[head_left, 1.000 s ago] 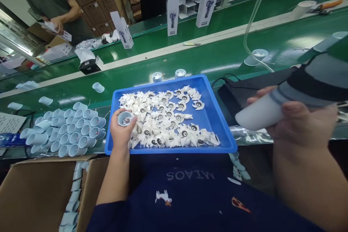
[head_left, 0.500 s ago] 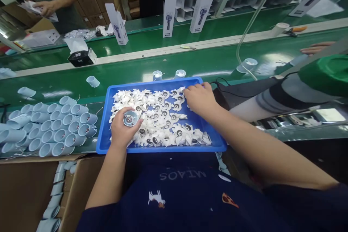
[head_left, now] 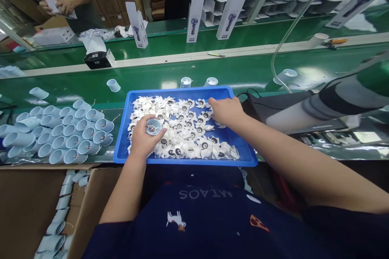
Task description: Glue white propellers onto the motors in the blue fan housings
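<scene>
My left hand is closed around a light blue cylindrical housing, its open end facing up and small parts with wires visible inside. It is held over the left part of a blue tray. Many white fan impellers with dark round hubs lie in that tray, piled at the left and more spread out to the right. Over the tray's right side, my right hand reaches down among the impellers with its fingers curled. The palm hides most of the fingertips, so what they grip does not show.
Rows of blue housings lie left of the tray. Two upright housings stand behind it on the green conveyor. A grey-white tube slants in at right. Across the line, a person's hands hold something white near white boxes.
The view has shifted slightly, so the scene sits farther right. My right hand has moved a little among the impellers, its fingers more tucked under. My left hand still holds the housing.
</scene>
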Demonstrator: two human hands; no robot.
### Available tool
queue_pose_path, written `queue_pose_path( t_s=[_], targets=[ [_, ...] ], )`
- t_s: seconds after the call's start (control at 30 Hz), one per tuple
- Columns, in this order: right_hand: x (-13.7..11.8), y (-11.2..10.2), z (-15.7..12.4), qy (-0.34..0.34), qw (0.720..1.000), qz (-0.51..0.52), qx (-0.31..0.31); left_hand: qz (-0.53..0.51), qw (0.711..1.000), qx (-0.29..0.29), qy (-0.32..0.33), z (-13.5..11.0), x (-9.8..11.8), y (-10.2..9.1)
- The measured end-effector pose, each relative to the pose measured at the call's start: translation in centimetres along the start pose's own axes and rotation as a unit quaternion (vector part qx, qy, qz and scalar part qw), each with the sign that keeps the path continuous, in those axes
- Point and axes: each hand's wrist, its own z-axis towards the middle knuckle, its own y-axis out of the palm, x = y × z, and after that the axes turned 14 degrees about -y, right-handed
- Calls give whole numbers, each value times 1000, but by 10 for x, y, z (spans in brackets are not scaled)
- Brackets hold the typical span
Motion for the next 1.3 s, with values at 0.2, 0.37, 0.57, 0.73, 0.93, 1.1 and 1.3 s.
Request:
queue_pose_path(
  t_s=[0.2, 0.37, 0.57, 0.73, 0.93, 1.1, 1.3],
  targets=[
    [-5, -18, -42, -47, 954, 277, 107, -145, 989, 0, -35, -15, 4, -1],
    [-28, -22, -80, -106, 804, 581, 71, -119, 980, -157, 38, -41, 41, -1],
    [-46, -13, -92, -143, 692, 707, 43, 22, 975, -153, 162, -51, 70, -2],
    [-52, -21, -100, -218, 754, 609, 111, 99, 966, -110, 212, -54, 71, 3],
    [-68, -23, -97, -316, 869, 291, 247, 101, 951, -36, 289, -61, 78, 17],
    [-39, -23, -116, -340, 783, 317, 414, 108, 942, -110, 298, -22, 89, 5],
    [-17, -15, -138, -269, 757, 330, 496, 220, 965, -114, 82, 122, 100, 28]
  ],
)
